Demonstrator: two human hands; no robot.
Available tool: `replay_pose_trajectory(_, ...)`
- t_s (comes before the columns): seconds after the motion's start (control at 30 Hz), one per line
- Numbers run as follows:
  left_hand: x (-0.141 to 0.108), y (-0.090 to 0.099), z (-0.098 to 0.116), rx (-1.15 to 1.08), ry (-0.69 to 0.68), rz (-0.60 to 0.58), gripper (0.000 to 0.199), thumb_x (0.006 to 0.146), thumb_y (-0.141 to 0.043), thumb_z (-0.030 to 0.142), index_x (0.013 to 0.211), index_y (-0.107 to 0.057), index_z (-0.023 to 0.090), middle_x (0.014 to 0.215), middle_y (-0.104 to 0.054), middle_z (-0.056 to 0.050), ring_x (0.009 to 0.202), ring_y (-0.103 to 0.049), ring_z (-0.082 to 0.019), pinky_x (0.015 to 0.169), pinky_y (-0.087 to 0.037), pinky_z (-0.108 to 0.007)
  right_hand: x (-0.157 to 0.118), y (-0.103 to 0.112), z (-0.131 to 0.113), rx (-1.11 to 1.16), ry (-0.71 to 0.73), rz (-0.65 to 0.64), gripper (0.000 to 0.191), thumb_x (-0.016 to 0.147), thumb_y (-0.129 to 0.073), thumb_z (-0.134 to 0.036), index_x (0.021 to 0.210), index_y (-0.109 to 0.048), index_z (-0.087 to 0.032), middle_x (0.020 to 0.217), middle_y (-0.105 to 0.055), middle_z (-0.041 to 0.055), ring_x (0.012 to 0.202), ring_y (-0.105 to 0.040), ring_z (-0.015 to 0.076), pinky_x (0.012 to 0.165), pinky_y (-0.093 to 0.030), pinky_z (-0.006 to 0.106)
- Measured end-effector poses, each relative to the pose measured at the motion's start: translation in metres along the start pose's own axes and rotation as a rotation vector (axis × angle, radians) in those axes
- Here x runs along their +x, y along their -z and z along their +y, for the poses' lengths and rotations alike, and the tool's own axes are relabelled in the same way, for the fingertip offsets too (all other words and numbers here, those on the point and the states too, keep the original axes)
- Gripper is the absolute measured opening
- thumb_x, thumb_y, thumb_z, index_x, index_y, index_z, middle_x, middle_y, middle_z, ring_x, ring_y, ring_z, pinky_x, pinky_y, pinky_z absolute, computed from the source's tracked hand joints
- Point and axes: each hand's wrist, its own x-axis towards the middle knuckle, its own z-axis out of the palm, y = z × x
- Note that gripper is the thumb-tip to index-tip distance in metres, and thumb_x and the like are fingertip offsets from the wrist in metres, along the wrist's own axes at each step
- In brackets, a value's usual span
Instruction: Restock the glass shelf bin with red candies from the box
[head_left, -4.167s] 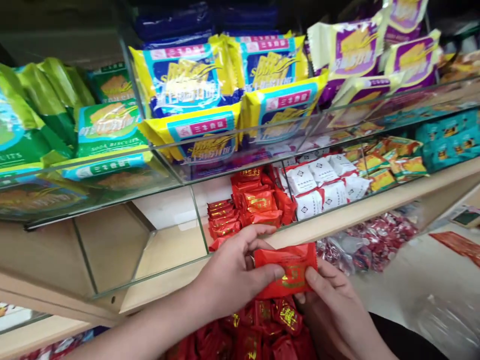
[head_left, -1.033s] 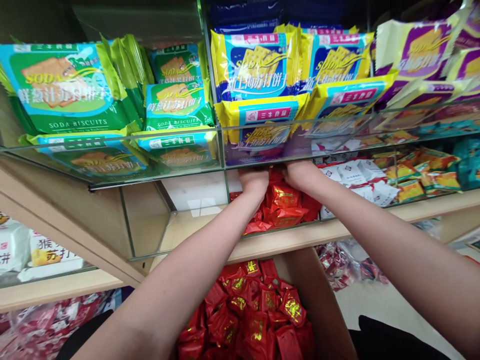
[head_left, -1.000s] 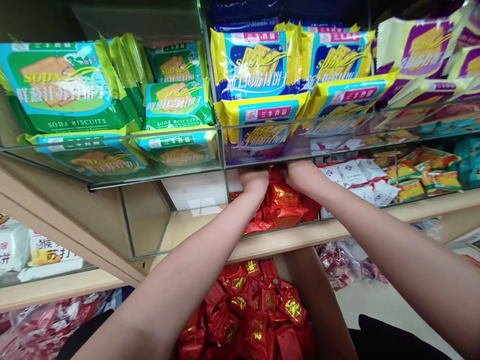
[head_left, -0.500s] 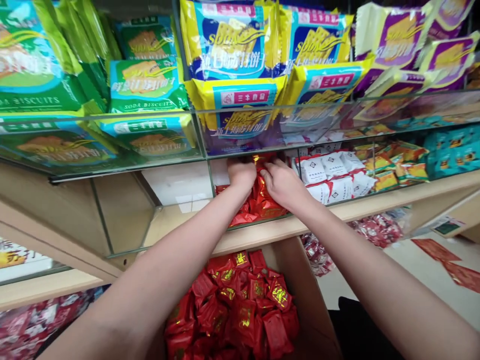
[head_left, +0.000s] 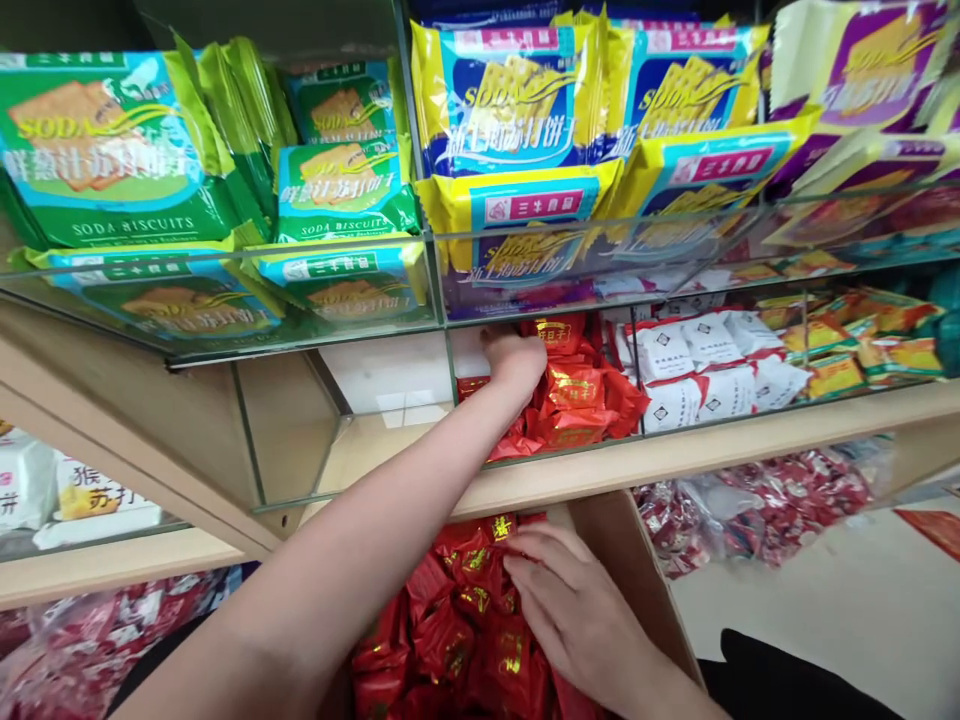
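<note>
My left hand [head_left: 517,358] reaches into a glass-fronted shelf compartment, beside small red packets with gold print [head_left: 576,388]. Its fingers bend away behind the wrist, so whether they hold a packet is hidden. Lower down, my right hand [head_left: 574,600] hangs over an open cardboard box [head_left: 656,580], fingers stretched out and slightly apart. Nothing shows in its grip. Beneath it, loose red packets [head_left: 442,640] with gold lettering lie piled in the box.
White packets [head_left: 694,350] fill the compartment to the right. Green soda biscuit packs [head_left: 337,190] and yellow-blue ones [head_left: 517,100] stand on the shelf above, behind a clear glass lip. A wooden shelf edge [head_left: 555,482] runs between compartment and box. Bagged goods [head_left: 772,500] lie below right.
My right hand has left the shelf compartment and come down over the box. My left hand stays among the shelved red packets. The view has shifted, so the shelves sit further right.
</note>
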Motion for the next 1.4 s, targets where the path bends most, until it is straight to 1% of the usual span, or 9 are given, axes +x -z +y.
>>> replay_pose_trajectory(0.17,-0.021,0.012,0.004,0.084,-0.118,-0.015,0.030,0.069,-0.048,0.002,0.097,-0.053,0.010,0.111,-0.056,-0.013,0.114,-0.046,-0.024,0.095,-0.035,-0.034,-0.011,0.002,0.022,0.066,-0.322,-0.517,0.027,0.081,-0.041,-0.008,0.092,-0.063,-0.020,0.085,-0.066,0.0054,0.081,-0.059,0.0165,0.076,-0.046,0.029)
replay_pose_trajectory(0.27,-0.054,0.039,-0.002,0.126,-0.456,-0.103,0.047,0.069,-0.043,0.000,0.114,-0.045,0.012,0.121,-0.049,-0.008,0.120,-0.040,-0.020,0.099,-0.031,-0.030,-0.026,-0.012,0.049,0.061,-0.547,-0.738,0.037,0.076,-0.039,0.000,0.099,-0.063,-0.019,0.092,-0.068,0.0076,0.087,-0.061,0.0165,0.078,-0.043,0.025)
replay_pose_trajectory(0.4,-0.107,0.100,-0.027,0.174,-0.890,-0.389,0.048,0.076,-0.033,0.004,0.117,-0.043,0.026,0.126,-0.045,-0.002,0.121,-0.040,-0.021,0.096,-0.037,-0.037,-0.051,-0.045,0.072,0.021,-0.659,-0.914,0.032,0.075,-0.044,0.001,0.096,-0.063,-0.014,0.091,-0.068,0.0103,0.089,-0.062,0.0193,0.079,-0.044,0.029)
replay_pose_trajectory(0.5,-0.136,0.145,-0.074,0.195,-1.196,-0.723,0.041,0.076,-0.043,0.007,0.115,-0.045,0.022,0.113,-0.054,-0.007,0.106,-0.053,-0.017,0.087,-0.045,-0.031,-0.059,-0.064,0.081,-0.043,-0.737,-1.003,0.018,0.083,-0.050,-0.015,0.099,-0.060,-0.013,0.097,-0.065,0.0072,0.092,-0.060,0.0178,0.082,-0.046,0.036)
replay_pose_trajectory(0.63,-0.164,0.187,-0.155,0.429,-0.863,-0.932,0.040,0.078,-0.039,0.006,0.115,-0.046,0.020,0.102,-0.061,-0.008,0.092,-0.059,-0.016,0.078,-0.049,-0.028,-0.062,-0.078,0.092,-0.118,-0.819,-1.124,0.022,0.083,-0.054,-0.026,0.102,-0.057,-0.015,0.102,-0.061,0.0058,0.094,-0.059,0.0176,0.082,-0.047,0.038)
replay_pose_trajectory(0.8,-0.191,0.205,-0.218,0.582,-0.376,-0.950,0.037,0.079,-0.036,0.006,0.110,-0.052,0.019,0.099,-0.062,-0.007,0.092,-0.058,-0.016,0.081,-0.046,-0.027,-0.071,-0.083,0.099,-0.156,-0.825,-1.217,0.029,0.082,-0.055,-0.027,0.109,-0.053,-0.016,0.108,-0.058,0.0063,0.095,-0.057,0.0189,0.082,-0.047,0.041)
replay_pose_trajectory(0.97,-0.203,0.196,-0.233,0.626,-0.296,-1.019,0.031,0.083,-0.038,0.013,0.108,-0.054,0.021,0.098,-0.062,-0.005,0.092,-0.058,-0.016,0.081,-0.045,-0.026,-0.076,-0.084,0.097,-0.157,-0.812,-1.173,0.023,0.083,-0.053,-0.029,0.102,-0.057,-0.016,0.098,-0.062,0.0043,0.089,-0.059,0.0172,0.081,-0.046,0.039)
replay_pose_trajectory(1.1,-0.210,0.196,-0.241,0.700,-0.260,-1.118,0.022,0.076,-0.050,0.018,0.095,-0.061,0.021,0.090,-0.064,-0.006,0.087,-0.060,-0.023,0.081,-0.044,-0.035,-0.073,-0.098,0.094,-0.182,-0.835,-0.982,0.029,0.086,-0.048,-0.031,0.110,-0.052,-0.016,0.113,-0.057,0.0074,0.104,-0.053,0.0196,0.089,-0.041,0.042)
replay_pose_trajectory(1.4,-0.209,0.195,-0.238,0.793,-0.242,-1.119,0.024,0.076,-0.051,0.018,0.098,-0.059,0.024,0.093,-0.065,-0.005,0.090,-0.059,-0.023,0.081,-0.044,-0.036,-0.057,-0.143,0.094,-0.312,-1.089,-0.672,0.052,0.084,-0.044,-0.046,0.125,-0.037,-0.014,0.121,-0.050,0.0134,0.104,-0.052,0.0244,0.083,-0.044,0.044)
